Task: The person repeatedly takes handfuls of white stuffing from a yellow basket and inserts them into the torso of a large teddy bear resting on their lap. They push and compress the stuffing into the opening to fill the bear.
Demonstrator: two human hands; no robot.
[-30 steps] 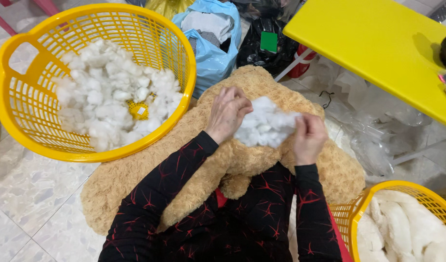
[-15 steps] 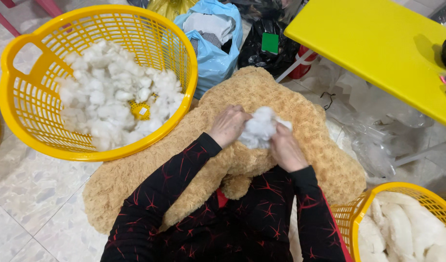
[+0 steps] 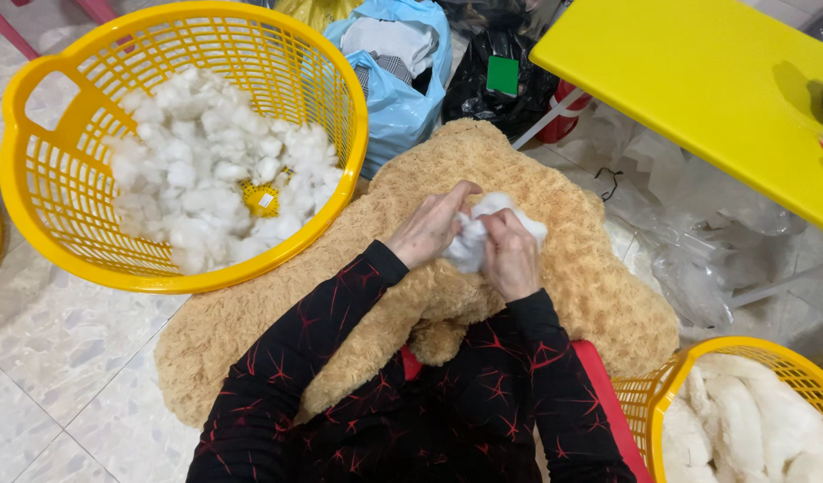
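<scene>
One clump of white fibre stuffing (image 3: 483, 234) sits at frame centre, gripped between the left hand (image 3: 428, 228) and right hand (image 3: 512, 258), both closed on it and pressing it against the tan plush toy skin (image 3: 555, 295) spread over the lap. Judged by its flat, limp look, the skin is barely filled, with most stuffing left to go. Loose stuffing lies in the yellow basket (image 3: 45, 179) at upper left; another yellow basket (image 3: 662, 394) at lower right holds white plush pieces.

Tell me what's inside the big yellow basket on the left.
The big yellow basket holds loose white stuffing in clumps, with a small yellow piece among it. Whatever lies beneath the stuffing is covered.
</scene>
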